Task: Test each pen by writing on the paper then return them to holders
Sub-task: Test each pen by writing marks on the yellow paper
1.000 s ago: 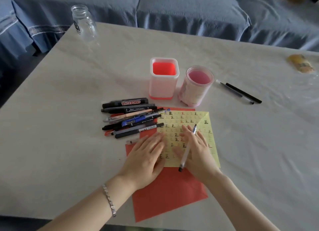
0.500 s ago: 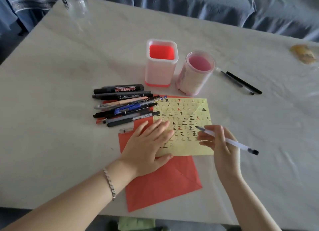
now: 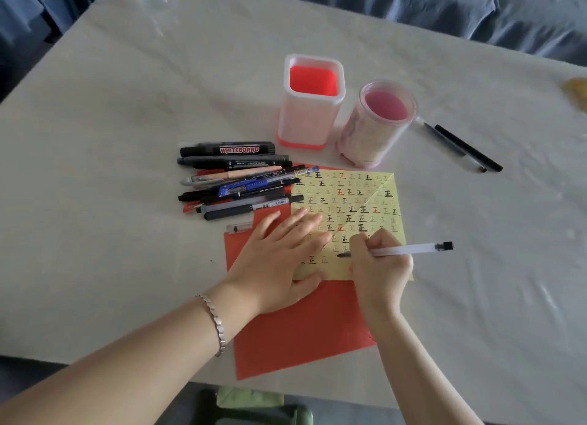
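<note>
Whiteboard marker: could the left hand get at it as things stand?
Probably yes. The left hand lies flat on the paper, holding nothing, and the marker lies uncovered at the far edge of the pile.

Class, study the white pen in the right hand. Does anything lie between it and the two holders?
Nothing visible does. Only the yellow paper lies between the white pen and the square holder and round holder, both open-topped. The pen pile sits to the left.
</note>
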Demonstrator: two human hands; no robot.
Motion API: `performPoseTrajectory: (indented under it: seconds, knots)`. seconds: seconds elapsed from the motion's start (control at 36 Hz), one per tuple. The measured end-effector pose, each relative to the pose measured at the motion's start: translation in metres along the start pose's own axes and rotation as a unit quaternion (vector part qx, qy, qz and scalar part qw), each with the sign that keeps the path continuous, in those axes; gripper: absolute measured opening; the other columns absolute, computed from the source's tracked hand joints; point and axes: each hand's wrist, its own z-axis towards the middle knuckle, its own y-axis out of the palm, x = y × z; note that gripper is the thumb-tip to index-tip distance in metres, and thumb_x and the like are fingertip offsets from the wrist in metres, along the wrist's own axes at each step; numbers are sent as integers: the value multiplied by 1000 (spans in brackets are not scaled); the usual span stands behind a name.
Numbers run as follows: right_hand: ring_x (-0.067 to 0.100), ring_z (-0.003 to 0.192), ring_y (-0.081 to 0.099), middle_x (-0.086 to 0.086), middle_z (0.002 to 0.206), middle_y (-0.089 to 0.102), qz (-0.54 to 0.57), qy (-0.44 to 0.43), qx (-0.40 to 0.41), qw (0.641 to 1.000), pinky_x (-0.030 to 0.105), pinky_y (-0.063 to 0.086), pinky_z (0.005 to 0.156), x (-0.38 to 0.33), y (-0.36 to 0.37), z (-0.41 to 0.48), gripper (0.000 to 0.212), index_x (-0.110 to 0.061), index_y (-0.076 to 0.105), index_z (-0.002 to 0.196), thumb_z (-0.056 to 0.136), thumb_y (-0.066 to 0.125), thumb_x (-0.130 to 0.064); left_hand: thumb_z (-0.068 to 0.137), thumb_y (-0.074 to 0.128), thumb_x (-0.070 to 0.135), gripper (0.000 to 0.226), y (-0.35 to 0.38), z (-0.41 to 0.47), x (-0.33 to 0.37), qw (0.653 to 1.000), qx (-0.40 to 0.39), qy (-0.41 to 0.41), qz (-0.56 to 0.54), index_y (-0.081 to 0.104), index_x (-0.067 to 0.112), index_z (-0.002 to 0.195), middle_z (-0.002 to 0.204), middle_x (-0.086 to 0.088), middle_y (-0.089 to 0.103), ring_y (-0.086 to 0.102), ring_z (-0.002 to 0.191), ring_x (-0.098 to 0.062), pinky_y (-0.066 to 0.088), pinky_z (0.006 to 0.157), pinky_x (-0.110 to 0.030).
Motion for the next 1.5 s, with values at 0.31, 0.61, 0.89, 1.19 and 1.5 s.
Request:
performPoseTrajectory:
  seconds: [0.31,0.61,0.89,1.19,1.5]
  knots:
    - [9,45,24,-10,43,20,-49,-115,1,992,18,22,42,10,5,-6,40,-26,21,49,69,51,-9,87,26,59,57,-1,0,1,1000,6,-5,-14,35,35,138,153,4,23,11,142,-16,-3,111,-39]
    - [10,45,26,-10,42,20,-60,-133,5,989,16,23,43,12,7,-5,40,-26,21,50,71,51,-9,86,30,58,56,1,1,1,1000,18,-8,-12,38,34,136,151,3,27,17,141,-17,1,111,-40]
    - [10,47,24,-9,43,18,-62,-111,18,992,17,21,42,13,7,-4,39,-25,20,49,68,50,-9,85,32,57,55,3,1,0,1000,22,-6,-12,38,34,135,151,3,29,18,141,-17,3,111,-41]
    - [9,46,24,-7,43,21,-53,-101,8,993,18,22,43,14,6,-3,37,-23,22,48,67,52,-10,85,30,58,56,1,1,0,1000,14,-7,-7,37,35,136,151,3,27,17,141,-17,2,111,-41]
    - [9,44,23,-8,43,18,-45,-83,17,995,18,20,43,14,6,-3,35,-22,22,47,62,51,-9,84,22,60,61,-2,1,1,1000,4,-10,-18,31,36,140,154,6,18,5,143,-13,-3,112,-40]
